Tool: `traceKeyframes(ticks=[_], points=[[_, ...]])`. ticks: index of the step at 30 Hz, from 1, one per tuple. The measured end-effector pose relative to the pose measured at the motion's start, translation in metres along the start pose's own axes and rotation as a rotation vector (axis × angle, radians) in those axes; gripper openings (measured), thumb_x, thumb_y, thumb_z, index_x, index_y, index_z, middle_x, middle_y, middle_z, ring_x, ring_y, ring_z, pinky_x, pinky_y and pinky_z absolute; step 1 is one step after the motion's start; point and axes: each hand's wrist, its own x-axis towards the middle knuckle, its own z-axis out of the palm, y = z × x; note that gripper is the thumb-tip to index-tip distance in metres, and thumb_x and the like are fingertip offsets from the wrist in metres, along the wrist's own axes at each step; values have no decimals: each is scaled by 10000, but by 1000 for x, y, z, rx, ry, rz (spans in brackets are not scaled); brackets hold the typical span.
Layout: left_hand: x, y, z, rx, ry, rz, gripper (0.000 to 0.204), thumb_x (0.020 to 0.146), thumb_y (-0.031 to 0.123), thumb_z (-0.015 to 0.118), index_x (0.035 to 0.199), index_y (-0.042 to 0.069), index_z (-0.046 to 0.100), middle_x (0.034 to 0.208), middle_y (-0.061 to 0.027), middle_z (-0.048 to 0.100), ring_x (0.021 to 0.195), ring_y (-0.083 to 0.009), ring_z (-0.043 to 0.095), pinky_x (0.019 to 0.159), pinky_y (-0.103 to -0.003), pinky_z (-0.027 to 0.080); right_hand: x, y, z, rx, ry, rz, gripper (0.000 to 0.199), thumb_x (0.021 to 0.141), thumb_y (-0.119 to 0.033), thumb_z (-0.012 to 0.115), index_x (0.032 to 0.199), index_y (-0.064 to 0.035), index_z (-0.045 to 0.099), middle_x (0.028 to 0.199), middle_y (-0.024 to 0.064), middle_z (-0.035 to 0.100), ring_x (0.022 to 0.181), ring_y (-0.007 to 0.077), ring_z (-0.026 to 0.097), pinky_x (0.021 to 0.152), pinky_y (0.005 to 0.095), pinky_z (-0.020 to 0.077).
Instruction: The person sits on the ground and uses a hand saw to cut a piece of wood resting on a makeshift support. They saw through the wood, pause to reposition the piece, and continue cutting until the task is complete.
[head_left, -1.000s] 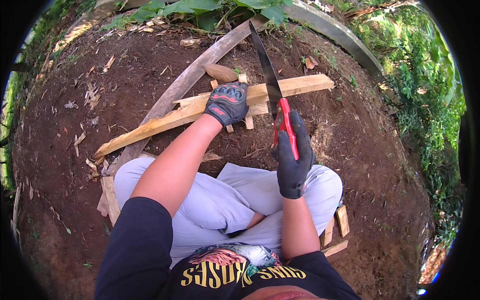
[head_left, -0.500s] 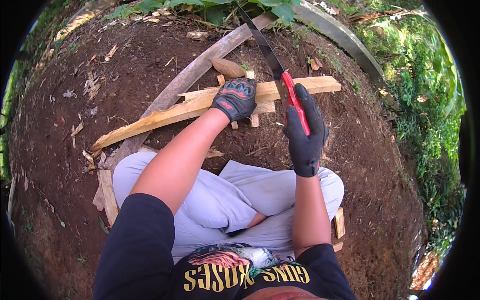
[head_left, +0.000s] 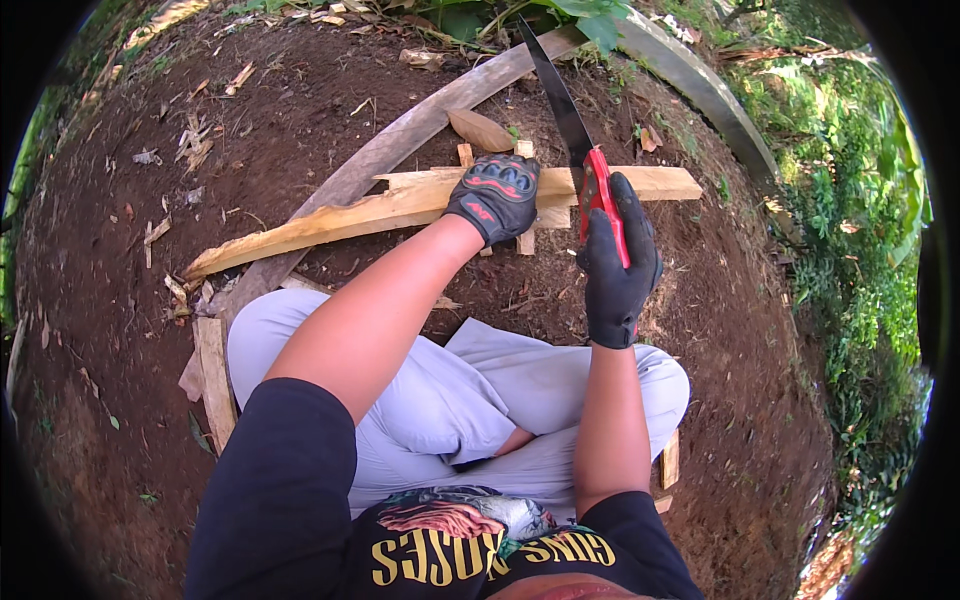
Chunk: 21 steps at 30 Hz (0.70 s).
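My left hand (head_left: 498, 195), in a black glove with red trim, is closed over a long pale wooden plank (head_left: 350, 220). It presses the plank from above, left of the saw. In my right hand (head_left: 618, 265), also gloved, is the red handle of a handsaw (head_left: 567, 105). The dark blade lies across the plank and points away from me, its tip near green leaves. Whether its teeth are sunk into the wood is hard to see. Short wooden pieces (head_left: 526, 240) lie crosswise under the plank.
A curved grey board (head_left: 390, 150) lies on the brown soil behind and under the plank. A dry brown leaf (head_left: 480, 130) rests beside it. Wood chips (head_left: 195, 145) are scattered at left. More wood offcuts (head_left: 215, 370) lie by my knees; green plants (head_left: 850, 200) grow at right.
The whole view has shifted slightly, so the plank and hands appear farther right. Both grips are the same, and the saw crosses the plank at about the same place.
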Motion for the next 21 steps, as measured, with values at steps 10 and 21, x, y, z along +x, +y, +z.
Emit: traceKeyframes(ticks=[10, 21], points=[[2, 1, 0, 22, -33, -30, 384, 848, 191, 766, 1196, 30, 736, 1146, -230, 768, 1128, -407, 739, 1011, -510, 579, -2, 6, 2, -51, 0, -64, 492, 1022, -108, 714, 1506, -33, 658, 1367, 156, 746, 1086, 200, 743, 950, 366, 587], [3, 2, -1, 25, -39, -31, 387, 840, 182, 769, 1194, 28, 737, 1154, -227, 766, 1142, -405, 735, 1025, -506, 574, -5, -8, 0, 71, -26, 162, 495, 1022, -107, 718, 1510, -46, 663, 1265, 125, 762, 808, 121, 681, 715, 301, 564]])
